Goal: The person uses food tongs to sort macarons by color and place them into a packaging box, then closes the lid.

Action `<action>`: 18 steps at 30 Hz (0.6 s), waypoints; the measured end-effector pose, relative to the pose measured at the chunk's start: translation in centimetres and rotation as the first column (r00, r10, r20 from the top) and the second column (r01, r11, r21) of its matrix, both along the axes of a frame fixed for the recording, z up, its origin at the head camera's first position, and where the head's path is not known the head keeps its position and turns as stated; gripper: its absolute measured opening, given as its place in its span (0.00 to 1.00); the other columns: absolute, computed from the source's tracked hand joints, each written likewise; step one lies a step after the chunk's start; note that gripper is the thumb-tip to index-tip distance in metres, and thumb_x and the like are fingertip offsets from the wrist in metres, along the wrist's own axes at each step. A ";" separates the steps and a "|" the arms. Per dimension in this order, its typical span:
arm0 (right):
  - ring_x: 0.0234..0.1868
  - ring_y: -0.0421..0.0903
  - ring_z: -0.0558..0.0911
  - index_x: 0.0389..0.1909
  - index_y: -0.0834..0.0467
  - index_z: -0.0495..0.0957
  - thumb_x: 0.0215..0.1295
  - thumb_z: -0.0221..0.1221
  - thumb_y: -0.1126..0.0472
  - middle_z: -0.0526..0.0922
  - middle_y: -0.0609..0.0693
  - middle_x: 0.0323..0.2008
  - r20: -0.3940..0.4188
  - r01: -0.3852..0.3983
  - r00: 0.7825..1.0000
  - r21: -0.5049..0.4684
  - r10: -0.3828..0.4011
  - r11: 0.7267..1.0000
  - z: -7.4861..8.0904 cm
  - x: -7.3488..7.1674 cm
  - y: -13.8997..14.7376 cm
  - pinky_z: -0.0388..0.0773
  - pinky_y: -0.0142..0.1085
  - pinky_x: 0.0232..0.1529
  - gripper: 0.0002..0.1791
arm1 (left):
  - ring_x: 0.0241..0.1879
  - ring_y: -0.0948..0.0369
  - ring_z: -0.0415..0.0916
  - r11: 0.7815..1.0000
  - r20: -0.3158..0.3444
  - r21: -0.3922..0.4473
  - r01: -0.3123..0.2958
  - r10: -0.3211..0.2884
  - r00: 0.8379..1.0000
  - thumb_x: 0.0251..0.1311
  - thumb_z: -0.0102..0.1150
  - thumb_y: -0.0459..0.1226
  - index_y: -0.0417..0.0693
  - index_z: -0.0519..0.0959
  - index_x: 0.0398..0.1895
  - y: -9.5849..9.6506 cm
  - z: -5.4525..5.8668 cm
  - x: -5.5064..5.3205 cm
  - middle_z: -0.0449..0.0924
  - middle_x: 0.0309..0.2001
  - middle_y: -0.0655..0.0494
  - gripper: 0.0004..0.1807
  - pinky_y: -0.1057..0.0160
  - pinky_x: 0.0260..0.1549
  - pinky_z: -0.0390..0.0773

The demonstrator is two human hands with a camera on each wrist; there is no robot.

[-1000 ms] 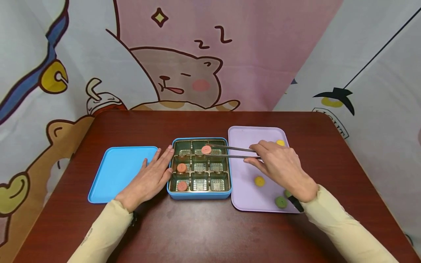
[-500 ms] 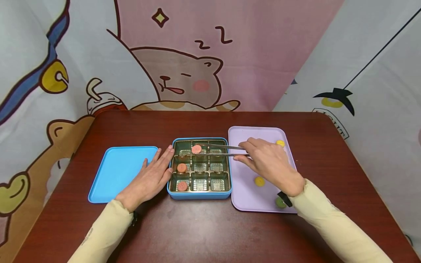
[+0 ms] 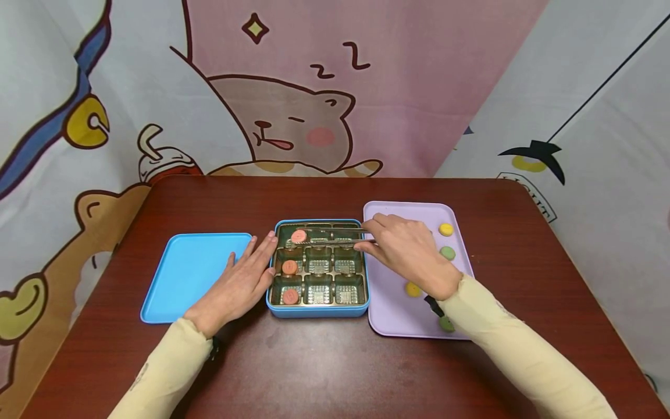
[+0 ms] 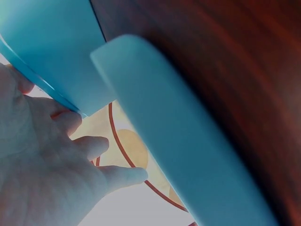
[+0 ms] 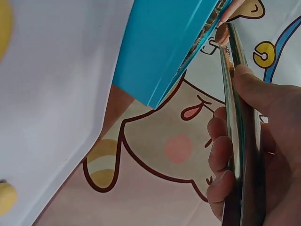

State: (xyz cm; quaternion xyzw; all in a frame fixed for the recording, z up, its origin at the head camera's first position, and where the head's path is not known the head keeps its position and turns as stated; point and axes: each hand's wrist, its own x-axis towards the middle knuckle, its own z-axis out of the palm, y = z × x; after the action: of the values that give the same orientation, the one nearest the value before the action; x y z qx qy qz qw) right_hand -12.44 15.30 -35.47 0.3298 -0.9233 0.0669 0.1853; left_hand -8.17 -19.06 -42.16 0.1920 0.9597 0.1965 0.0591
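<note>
My right hand (image 3: 405,247) grips metal tongs (image 5: 237,127), fingers on one side and thumb on the other. Between the tong tips is a round pink piece (image 3: 299,236), like a small cookie or macaron, over the back left compartment of the blue box (image 3: 317,312). A gold divided insert lines this box. Two more round orange-pink pieces, a middle one (image 3: 289,267) and a front one (image 3: 290,297), sit in the left column. My left hand (image 3: 235,285) lies with fingers extended, fingertips resting on the box's left rim; the left wrist view shows it against the blue wall (image 4: 61,56).
A lilac tray (image 3: 387,317) right of the box bears yellow pieces (image 3: 446,229) and green pieces (image 3: 447,253), partly hidden by my right arm. The flat blue lid (image 3: 183,279) lies left, beneath my left fingers in the head view. A printed curtain (image 3: 419,87) hangs behind the table (image 3: 324,372).
My right hand and the tongs have moved left, carrying the pink piece from the back middle compartment to over the back left one. My left hand has stayed in place.
</note>
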 end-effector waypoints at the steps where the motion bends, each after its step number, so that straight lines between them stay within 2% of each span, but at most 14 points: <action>1: 0.28 0.46 0.83 0.42 0.55 0.85 0.66 0.68 0.41 0.84 0.46 0.31 0.000 -0.001 1.000 0.004 0.001 1.000 0.0 -0.1 -0.2 0.76 0.44 0.18 0.21 | 0.82 0.44 0.37 1.000 -0.001 0.000 0.000 0.000 1.000 0.83 0.37 0.48 0.53 0.43 0.86 0.0 0.0 0.0 0.38 0.85 0.59 0.35 0.24 0.69 0.45; 6: 0.27 0.48 0.82 0.40 0.56 0.85 0.66 0.69 0.42 0.82 0.47 0.29 -0.005 0.001 1.000 0.021 -0.001 1.000 0.0 -0.6 -1.1 0.76 0.45 0.18 0.20 | 0.82 0.44 0.38 1.000 -0.001 -0.004 0.001 -0.001 1.000 0.83 0.38 0.48 0.52 0.43 0.86 0.0 0.0 0.0 0.38 0.85 0.58 0.35 0.24 0.69 0.45; 13: 0.24 0.51 0.81 0.29 0.55 0.79 0.66 0.69 0.42 0.77 0.48 0.24 -0.010 0.035 0.999 0.054 -0.035 0.998 -0.4 -1.1 -2.4 0.75 0.48 0.17 0.21 | 0.82 0.44 0.37 1.000 0.010 -0.005 -0.002 0.002 1.000 0.83 0.39 0.48 0.52 0.43 0.86 0.0 0.0 0.0 0.37 0.85 0.58 0.35 0.24 0.69 0.44; 18: 0.25 0.51 0.82 0.29 0.55 0.79 0.65 0.70 0.42 0.78 0.49 0.25 -0.010 0.051 0.999 0.062 -0.050 0.997 -0.3 -1.4 -2.8 0.76 0.49 0.17 0.20 | 0.82 0.44 0.37 1.000 0.007 -0.003 -0.001 0.001 1.000 0.83 0.39 0.48 0.52 0.43 0.86 0.0 0.1 0.0 0.38 0.85 0.58 0.35 0.24 0.69 0.45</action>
State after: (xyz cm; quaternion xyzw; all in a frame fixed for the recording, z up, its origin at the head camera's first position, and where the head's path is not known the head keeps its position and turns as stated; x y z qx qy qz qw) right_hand -13.83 12.47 -35.79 0.3122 -0.9322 0.0318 0.1804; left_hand -8.15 -19.02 -42.05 0.1905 0.9600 0.1956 0.0627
